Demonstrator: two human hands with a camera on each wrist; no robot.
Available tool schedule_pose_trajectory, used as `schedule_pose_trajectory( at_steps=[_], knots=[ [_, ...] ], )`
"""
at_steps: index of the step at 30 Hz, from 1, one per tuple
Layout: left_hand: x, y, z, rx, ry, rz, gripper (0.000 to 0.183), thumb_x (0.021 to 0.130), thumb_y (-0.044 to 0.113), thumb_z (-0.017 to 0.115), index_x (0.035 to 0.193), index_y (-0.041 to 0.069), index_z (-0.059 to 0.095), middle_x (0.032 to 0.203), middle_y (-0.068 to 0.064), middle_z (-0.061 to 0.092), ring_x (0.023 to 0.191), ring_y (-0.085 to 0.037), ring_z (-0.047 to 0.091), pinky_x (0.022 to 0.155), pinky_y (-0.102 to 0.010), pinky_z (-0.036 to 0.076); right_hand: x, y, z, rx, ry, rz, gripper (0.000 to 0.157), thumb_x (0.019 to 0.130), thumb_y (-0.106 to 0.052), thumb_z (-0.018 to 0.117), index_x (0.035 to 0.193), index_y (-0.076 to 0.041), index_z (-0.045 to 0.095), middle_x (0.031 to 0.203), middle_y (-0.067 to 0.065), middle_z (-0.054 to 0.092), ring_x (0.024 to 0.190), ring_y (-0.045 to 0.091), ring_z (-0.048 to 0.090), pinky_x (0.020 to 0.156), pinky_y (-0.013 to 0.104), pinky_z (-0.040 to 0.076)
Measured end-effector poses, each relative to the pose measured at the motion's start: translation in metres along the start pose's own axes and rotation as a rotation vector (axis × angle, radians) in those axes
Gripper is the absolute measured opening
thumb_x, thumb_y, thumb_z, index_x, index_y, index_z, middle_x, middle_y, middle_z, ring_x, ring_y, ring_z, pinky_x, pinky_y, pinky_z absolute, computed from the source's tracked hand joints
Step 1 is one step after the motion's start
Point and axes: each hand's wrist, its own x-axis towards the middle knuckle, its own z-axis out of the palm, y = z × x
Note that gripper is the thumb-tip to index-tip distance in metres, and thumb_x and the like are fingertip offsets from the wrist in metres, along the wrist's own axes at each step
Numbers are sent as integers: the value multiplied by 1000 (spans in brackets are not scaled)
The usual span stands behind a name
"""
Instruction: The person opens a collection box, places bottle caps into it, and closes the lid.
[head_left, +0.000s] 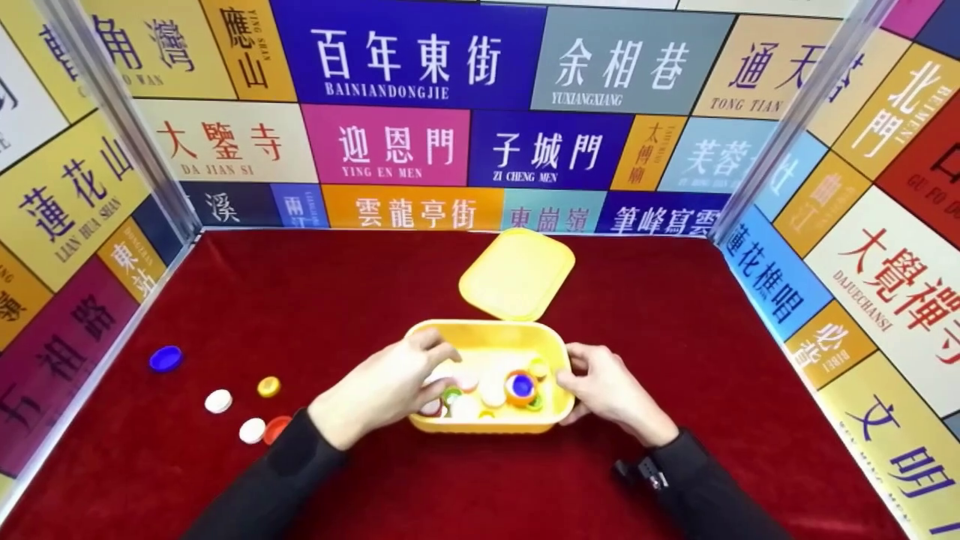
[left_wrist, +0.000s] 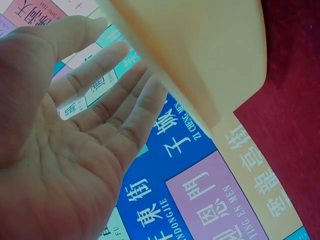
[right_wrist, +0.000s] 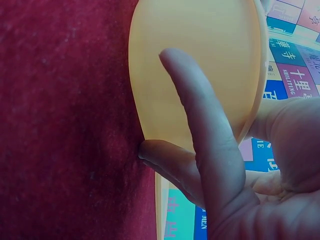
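Observation:
A yellow plastic box [head_left: 487, 427] stands on the table, holding several coloured bottle caps. Among them is a blue cap [head_left: 523, 386] inside an orange one near the right end. My left hand [head_left: 390, 379] reaches over the box's left end, thumb and fingers spread apart above the caps. In the left wrist view, the left fingertips [left_wrist: 152, 87] pass behind the box wall [left_wrist: 220, 55]. At the other end my right hand [head_left: 607, 386] grips the wall, its thumb over the rim. The right wrist view shows fingers [right_wrist: 210, 115] along the outside.
The yellow lid [head_left: 517, 274] lies just behind the box. To the left on the red cloth [head_left: 300, 292] are a blue cap [head_left: 166, 358], two white caps [head_left: 218, 401], a yellow cap [head_left: 268, 386] and a red cap [head_left: 277, 429] beside the left sleeve. Printed panels enclose the table.

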Motion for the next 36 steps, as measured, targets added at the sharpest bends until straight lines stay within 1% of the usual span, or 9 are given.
schedule_pose_trajectory(
  at_steps=[2, 5, 9, 13, 16, 22, 28, 32, 36],
  knots=[
    [0, -1, -3, 4, 3, -6, 29, 105, 25, 90, 126, 9, 80, 121, -13, 71, 94, -23, 72, 84, -34, 69, 0, 1, 1, 0, 0, 2, 46, 105, -2, 64, 151, 2, 69, 130, 24, 84, 87, 44, 88, 65, 53, 73],
    [1, -1, -9, -1, -11, -24, 30, 104, 25, 91, 128, 9, 79, 125, -13, 72, 100, -24, 72, 89, -35, 71, 1, 1, 1, -3, 3, -3, 46, 105, -2, 64, 150, 3, 69, 130, 24, 85, 87, 43, 88, 65, 53, 73],
    [0, -6, -18, 5, -23, -42, 30, 105, 23, 90, 129, 9, 79, 120, -12, 71, 101, -25, 72, 91, -38, 70, 2, 1, 1, -3, 5, -10, 46, 105, -2, 63, 151, 3, 69, 130, 25, 85, 85, 42, 88, 64, 53, 73],
    [-3, -16, -26, 14, -3, -49, 30, 105, 21, 89, 130, 8, 79, 117, -12, 71, 101, -26, 73, 91, -39, 70, 2, 2, 0, -2, 9, -11, 47, 106, -1, 63, 152, 2, 69, 130, 24, 84, 84, 39, 88, 64, 53, 73],
    [-9, -26, -30, 5, 19, -75, 28, 105, 19, 89, 129, 6, 80, 117, -12, 72, 102, -27, 73, 92, -41, 70, 1, 1, 0, -2, 5, -9, 46, 106, -2, 63, 151, 2, 69, 131, 24, 84, 85, 38, 89, 65, 53, 73],
    [-30, -51, -37, -2, 65, -170, 25, 105, 15, 88, 127, 5, 82, 119, -14, 74, 103, -28, 76, 96, -45, 70, -1, 1, 0, 12, -7, -13, 47, 108, -1, 64, 155, 3, 66, 135, 27, 83, 88, 40, 89, 65, 52, 73],
    [-54, -80, -45, 2, 61, -315, 28, 106, 18, 86, 132, 9, 82, 126, -13, 75, 108, -31, 77, 98, -52, 70, -1, 1, 1, 11, 0, -10, 49, 105, -1, 64, 154, 3, 67, 133, 26, 83, 88, 41, 89, 64, 52, 73],
    [-71, -101, -53, -9, 60, -409, 28, 108, 18, 83, 134, 10, 81, 131, -15, 75, 115, -38, 78, 102, -60, 68, -1, 1, 1, 3, 5, -4, 49, 105, -2, 64, 154, 1, 68, 133, 25, 84, 88, 41, 89, 65, 52, 73],
    [-90, -121, -61, -27, 62, -487, 30, 109, 18, 80, 137, 8, 80, 136, -21, 73, 122, -45, 75, 108, -67, 64, -1, 3, 0, 0, 1, -3, 48, 106, -3, 63, 154, 2, 68, 135, 25, 83, 89, 40, 89, 65, 53, 73]
  ],
)
